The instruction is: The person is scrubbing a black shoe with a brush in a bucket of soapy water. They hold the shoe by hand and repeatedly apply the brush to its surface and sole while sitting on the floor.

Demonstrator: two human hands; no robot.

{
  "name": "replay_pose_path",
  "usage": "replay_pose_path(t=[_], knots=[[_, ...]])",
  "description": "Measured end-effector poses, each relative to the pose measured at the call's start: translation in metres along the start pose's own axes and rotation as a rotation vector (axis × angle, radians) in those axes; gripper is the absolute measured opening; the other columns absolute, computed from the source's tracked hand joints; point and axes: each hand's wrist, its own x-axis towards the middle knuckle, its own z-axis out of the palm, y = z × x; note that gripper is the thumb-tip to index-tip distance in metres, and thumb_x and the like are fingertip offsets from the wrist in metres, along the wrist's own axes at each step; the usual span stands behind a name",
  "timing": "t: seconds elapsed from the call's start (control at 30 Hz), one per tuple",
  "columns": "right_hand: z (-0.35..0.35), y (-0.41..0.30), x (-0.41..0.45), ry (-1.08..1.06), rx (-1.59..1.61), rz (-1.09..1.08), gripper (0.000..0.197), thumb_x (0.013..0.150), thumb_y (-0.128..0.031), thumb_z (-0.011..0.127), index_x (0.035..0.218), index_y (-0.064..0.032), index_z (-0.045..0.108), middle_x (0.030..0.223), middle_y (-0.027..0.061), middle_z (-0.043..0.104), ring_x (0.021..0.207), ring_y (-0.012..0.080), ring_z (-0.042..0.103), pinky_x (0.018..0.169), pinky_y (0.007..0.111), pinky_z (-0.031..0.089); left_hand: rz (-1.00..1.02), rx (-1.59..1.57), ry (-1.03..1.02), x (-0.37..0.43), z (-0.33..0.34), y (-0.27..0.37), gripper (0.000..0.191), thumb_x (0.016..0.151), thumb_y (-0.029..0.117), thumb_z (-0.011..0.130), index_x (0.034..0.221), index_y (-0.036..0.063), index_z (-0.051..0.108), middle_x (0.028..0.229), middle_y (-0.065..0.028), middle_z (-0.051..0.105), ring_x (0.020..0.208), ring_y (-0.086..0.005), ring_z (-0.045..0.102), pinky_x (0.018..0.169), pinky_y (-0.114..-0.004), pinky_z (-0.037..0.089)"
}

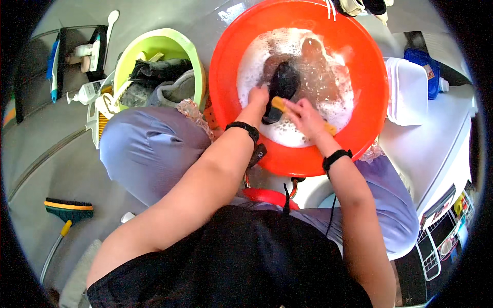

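A large orange-red plastic basin holds brownish water with white foam around it. In its near half, a dark shoe lies tilted and wet, partly under the suds. My left hand grips the shoe's left side. A yellow-handled tool is held in my right hand, its end close against the shoe. More yellow shows past the heel of that hand. Whether the tool has bristles is hidden.
To the left stands a light green bucket of dark and grey shoes, with a pump bottle beside it. White plastic tubs and a blue bottle are at right. A floor brush lies lower left. Shoes sit beyond the basin.
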Motion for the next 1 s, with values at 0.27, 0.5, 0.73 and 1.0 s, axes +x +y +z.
replay_pose_path(t=[0.27,0.5,0.73,1.0], knots=[[0.005,0.056,0.032,0.816,0.286,0.981,0.046,0.091,-0.030,0.051,0.134,-0.0159,0.044,0.107,0.0175,0.059,0.089,0.0362,0.059,0.084,0.043,0.046,0.505,0.692,0.107,-0.105,0.007,0.002,0.072,0.068,0.042,0.073,0.123,0.0057,0.046,0.125,-0.0215,0.044,0.118,-0.0386,0.041,0.099,-0.047,0.034],[0.034,0.019,0.018,0.506,0.819,0.741,0.039,0.089,-0.031,0.058,0.124,-0.0128,0.057,0.121,0.0143,0.059,0.110,0.0267,0.056,0.095,0.034,0.041,0.412,0.269,-0.159,-0.070,-0.009,0.002,0.058,0.064,0.008,0.073,0.118,0.0060,0.051,0.097,-0.0144,0.062,0.093,-0.0296,0.061,0.083,-0.037,0.048],[-0.028,-0.051,0.008,0.468,-0.061,0.324,0.040,0.089,-0.034,0.053,0.129,-0.0292,0.052,0.102,0.0231,0.056,0.087,0.0384,0.060,0.079,0.043,0.049,0.171,-0.399,-0.614,-0.082,-0.020,0.052,0.037,0.068,0.002,0.066,0.103,0.0067,0.056,0.085,-0.0069,0.062,0.071,-0.0216,0.062,0.055,-0.034,0.052],[-0.017,-0.108,-0.006,0.727,0.285,0.159,0.041,0.088,-0.034,0.053,0.126,-0.0181,0.055,0.082,0.0233,0.058,0.077,0.0380,0.061,0.073,0.046,0.050,-0.105,-0.765,-0.745,-0.099,-0.026,0.079,0.043,0.082,0.050,0.058,0.104,0.0139,0.059,0.099,-0.0067,0.061,0.094,-0.0235,0.057,0.082,-0.039,0.046]])
